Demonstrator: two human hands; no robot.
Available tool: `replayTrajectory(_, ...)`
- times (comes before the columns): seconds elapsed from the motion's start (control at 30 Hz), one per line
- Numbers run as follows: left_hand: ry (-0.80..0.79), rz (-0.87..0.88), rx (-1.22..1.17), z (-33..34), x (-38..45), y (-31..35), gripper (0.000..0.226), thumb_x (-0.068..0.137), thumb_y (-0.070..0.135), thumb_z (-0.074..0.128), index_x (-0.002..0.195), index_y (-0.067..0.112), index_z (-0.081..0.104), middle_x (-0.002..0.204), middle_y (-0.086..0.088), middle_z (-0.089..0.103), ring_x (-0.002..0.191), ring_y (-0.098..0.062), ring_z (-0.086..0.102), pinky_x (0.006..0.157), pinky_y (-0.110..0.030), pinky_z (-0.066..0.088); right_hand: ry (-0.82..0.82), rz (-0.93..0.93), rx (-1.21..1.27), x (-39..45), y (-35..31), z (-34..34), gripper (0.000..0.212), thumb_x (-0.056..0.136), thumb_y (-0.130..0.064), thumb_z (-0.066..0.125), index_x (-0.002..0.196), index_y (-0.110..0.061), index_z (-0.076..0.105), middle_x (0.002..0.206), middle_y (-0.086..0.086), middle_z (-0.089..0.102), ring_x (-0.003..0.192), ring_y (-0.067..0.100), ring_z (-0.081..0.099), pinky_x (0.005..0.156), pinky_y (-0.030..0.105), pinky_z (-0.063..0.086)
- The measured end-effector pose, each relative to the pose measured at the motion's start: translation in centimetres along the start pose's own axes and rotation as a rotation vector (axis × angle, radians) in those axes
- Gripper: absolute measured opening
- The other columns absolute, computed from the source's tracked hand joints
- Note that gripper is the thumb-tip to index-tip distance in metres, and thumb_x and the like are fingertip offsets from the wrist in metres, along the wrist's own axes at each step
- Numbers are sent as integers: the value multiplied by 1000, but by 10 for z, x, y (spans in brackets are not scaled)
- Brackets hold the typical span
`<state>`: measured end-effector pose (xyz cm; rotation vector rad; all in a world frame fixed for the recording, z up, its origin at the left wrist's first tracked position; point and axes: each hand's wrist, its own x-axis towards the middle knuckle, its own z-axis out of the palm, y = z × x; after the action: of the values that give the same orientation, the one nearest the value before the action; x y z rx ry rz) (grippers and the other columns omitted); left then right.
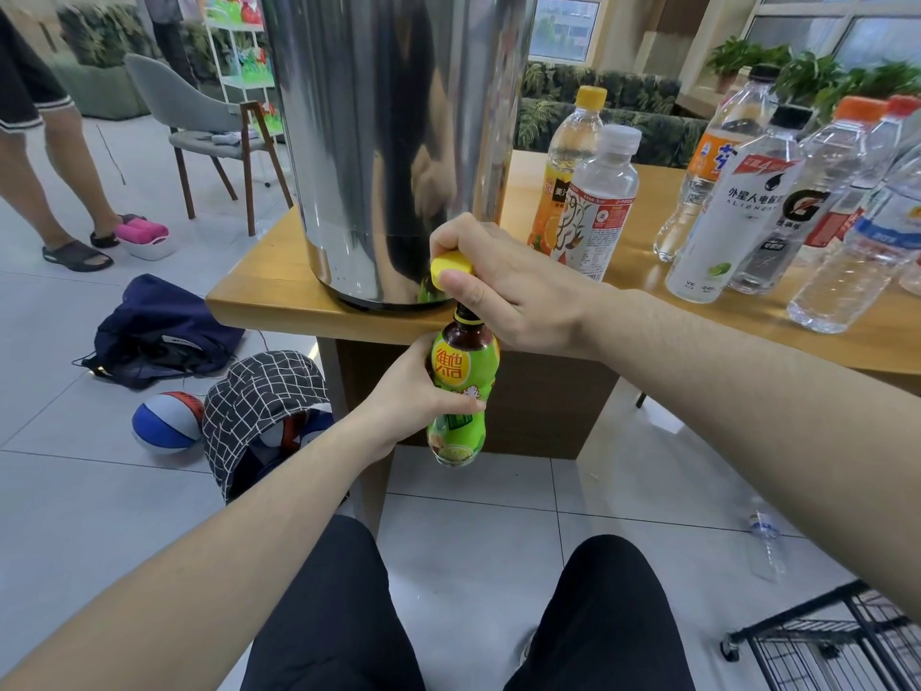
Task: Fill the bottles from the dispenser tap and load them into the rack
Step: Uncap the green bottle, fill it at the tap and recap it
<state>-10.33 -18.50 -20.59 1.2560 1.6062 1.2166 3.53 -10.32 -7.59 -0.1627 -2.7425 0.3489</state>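
- Left hand (423, 386) wrapped the green bottle (461, 391), held below the table (279, 301) edge, under the steel dispenser (393, 142).
- Right hand (503, 291) pinched the yellow cap (451, 269), its grip clenched above the bottle's neck.

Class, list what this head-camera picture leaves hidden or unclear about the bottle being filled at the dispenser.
Head view:
- Dispenser tap: hidden behind the right hand, which holds the yellow cap.
- Mouth of the green-labelled bottle, gripped by the left hand: covered by the right hand, so flow cannot be seen.
- Rack: cut off by the bottom right edge.
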Motion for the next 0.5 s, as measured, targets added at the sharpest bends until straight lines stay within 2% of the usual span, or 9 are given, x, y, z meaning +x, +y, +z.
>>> replayTrajectory(0.1,-8,-7,-6,0,0,1,72,71,14,90,130,25,50,116,8,67,108,-9,64,87,-22,52,-2,11,15,0,0,0,26,107,-35,33,124,-17,40,107,-6,42,97,-11,40,81,5,30)
replayTrajectory(0.23,-6,-10,-3,0,0,1,73,71,13,90,131,25,50,116,8,67,108,-9,64,85,-20,52,1,17,23,-1,-1,-1,27,107,-34,33,125,-15,40,107,-5,43,97,-10,40,81,5,30)
replayTrajectory(0.5,-9,-11,6,-1,0,2,73,70,14,90,131,25,50,117,7,67,109,-10,65,90,-25,53,0,13,23,0,-1,0,27,107,-35,33,125,-16,40,108,-4,45,94,-5,41,80,9,33)
